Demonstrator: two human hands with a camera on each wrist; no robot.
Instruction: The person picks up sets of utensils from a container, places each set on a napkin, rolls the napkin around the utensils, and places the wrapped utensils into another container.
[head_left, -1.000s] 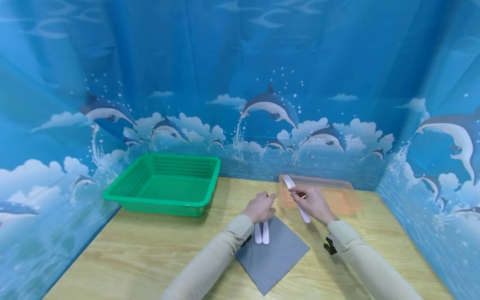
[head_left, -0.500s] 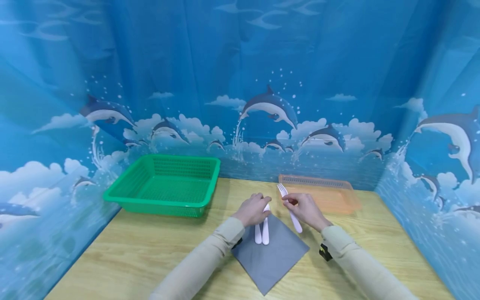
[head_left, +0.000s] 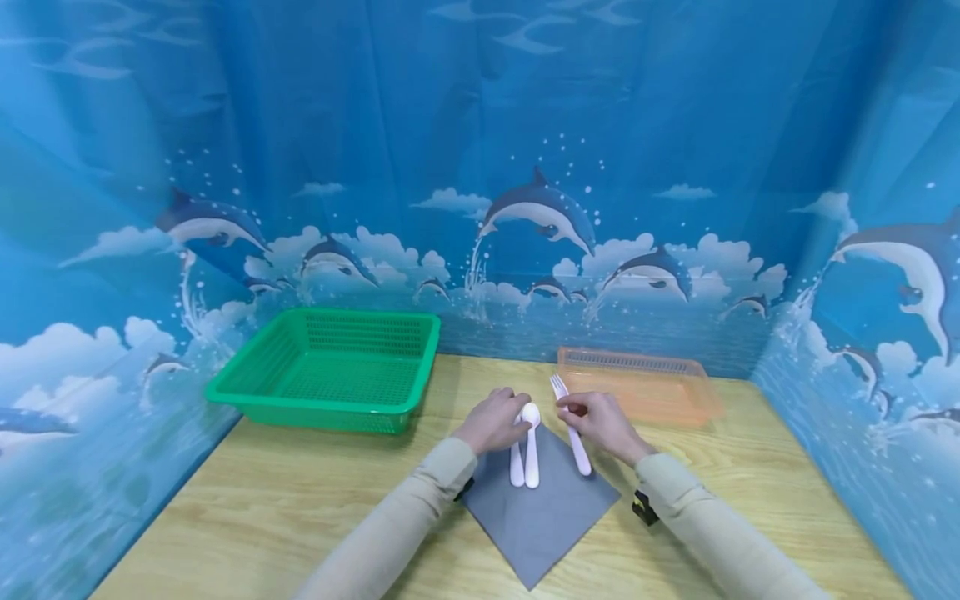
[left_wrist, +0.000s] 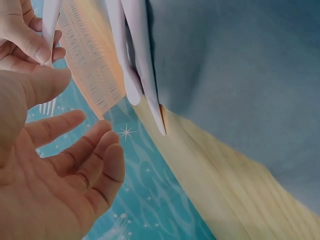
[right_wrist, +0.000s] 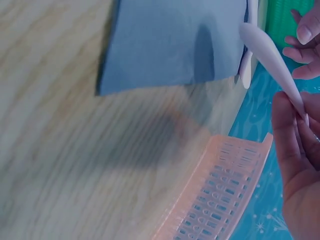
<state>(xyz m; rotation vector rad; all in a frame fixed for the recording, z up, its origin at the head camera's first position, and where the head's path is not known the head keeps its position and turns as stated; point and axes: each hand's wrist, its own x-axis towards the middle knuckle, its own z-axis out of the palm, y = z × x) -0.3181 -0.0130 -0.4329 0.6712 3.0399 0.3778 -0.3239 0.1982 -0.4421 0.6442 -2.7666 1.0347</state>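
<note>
My right hand [head_left: 602,422] pinches a white fork [head_left: 580,455] between thumb and fingers, tines pointing away from me. The fork is held above the right corner edge of a grey napkin [head_left: 540,525]; its handle [right_wrist: 272,55] slants up in the right wrist view. On the napkin lie a white spoon [head_left: 532,458] and, left of it, a second white piece [head_left: 517,468], whose narrow tip [left_wrist: 159,122] in the left wrist view looks like a knife's. My left hand [head_left: 493,421] hovers beside them with loosely curved fingers, holding nothing and hiding the second piece's far end.
A green plastic basket [head_left: 322,408] stands at the back left of the wooden table [head_left: 300,500]. At the back right is a shallow orange basket [head_left: 645,392]. A blue dolphin-print curtain [head_left: 480,100] encloses the back and sides.
My right hand has carried the fork left and toward me, to the napkin's edge. The left hand has drawn left, off the spoon, uncovering its bowl. The spoon and second piece stay put.
</note>
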